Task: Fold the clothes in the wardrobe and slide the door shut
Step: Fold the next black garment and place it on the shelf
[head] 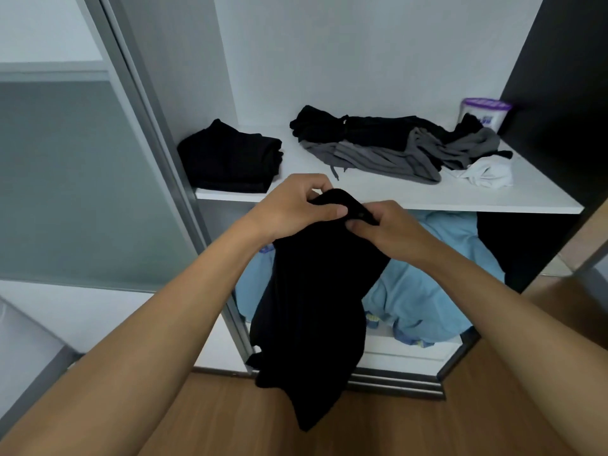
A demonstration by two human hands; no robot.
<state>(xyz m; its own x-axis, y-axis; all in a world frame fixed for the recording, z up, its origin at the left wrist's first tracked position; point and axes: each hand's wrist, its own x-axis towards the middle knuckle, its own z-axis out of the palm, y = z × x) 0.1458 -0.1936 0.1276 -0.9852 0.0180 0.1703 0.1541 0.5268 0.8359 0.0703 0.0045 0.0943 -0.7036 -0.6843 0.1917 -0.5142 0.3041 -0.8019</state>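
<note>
Hanging vertically from both hands [292, 205], black garment [312, 307].

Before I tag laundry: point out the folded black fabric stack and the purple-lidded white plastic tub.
Folded black fabric stack [230, 156], head view, top fold.
Purple-lidded white plastic tub [487, 104], head view, lid.

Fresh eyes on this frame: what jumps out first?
Centre: the left hand and right hand pinch the top of a black garment hanging before the open wardrobe. On the shelf behind, a folded black stack sits left, an unfolded black-and-grey heap right; crumpled blue fabric lies below.
</note>
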